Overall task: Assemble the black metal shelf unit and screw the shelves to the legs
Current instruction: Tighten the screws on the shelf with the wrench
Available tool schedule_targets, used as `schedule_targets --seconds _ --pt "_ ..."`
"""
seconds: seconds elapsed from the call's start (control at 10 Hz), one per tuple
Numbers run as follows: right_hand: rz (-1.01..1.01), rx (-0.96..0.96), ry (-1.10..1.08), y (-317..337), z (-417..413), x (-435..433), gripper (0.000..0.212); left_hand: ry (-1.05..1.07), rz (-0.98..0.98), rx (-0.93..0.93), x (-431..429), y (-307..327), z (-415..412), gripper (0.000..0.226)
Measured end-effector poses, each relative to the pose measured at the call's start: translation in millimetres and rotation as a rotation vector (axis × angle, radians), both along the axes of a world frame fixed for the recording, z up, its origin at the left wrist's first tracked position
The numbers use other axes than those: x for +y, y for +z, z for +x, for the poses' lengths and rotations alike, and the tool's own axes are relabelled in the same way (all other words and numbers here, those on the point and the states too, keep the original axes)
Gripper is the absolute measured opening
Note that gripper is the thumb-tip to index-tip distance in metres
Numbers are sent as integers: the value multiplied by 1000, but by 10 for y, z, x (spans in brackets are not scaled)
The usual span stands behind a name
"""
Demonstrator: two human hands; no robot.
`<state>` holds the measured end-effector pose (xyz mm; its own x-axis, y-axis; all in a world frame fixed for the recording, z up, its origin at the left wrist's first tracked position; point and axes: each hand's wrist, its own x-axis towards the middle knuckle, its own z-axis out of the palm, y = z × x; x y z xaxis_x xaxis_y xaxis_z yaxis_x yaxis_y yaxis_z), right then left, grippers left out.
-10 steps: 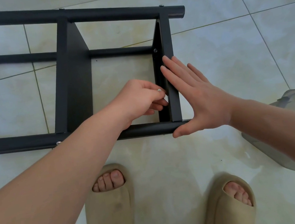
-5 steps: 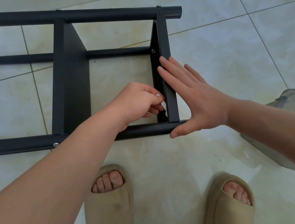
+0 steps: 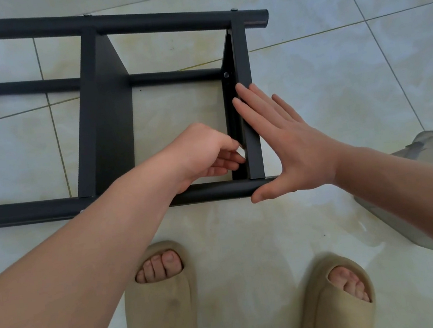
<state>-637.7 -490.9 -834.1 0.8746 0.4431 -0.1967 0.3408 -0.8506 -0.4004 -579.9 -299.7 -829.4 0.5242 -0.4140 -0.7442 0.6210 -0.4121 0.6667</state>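
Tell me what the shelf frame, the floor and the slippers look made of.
Shelf frame: metal, matt black coating; thin folded panels, round tubes. Floor: glossy marbled tile, probably ceramic; grout lines, reflections. Slippers: likely moulded foam or rubber, matt beige, thick, seamless.

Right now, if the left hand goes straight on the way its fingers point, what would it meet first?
Probably the end shelf, on its inner face: the left hand, pinching a small pale piece, points right at it from very near. Whether they touch is unclear.
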Motion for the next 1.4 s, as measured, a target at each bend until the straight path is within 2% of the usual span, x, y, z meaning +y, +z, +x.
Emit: schedule_targets --seconds 0.8,1.4 --pt "-5 0 1 8 -3 6 138 -316 42 -210 152 31 4 26" --pt "4 -9 -2 -7 -6 1 137 -545 111 -281 214 7 8 22"
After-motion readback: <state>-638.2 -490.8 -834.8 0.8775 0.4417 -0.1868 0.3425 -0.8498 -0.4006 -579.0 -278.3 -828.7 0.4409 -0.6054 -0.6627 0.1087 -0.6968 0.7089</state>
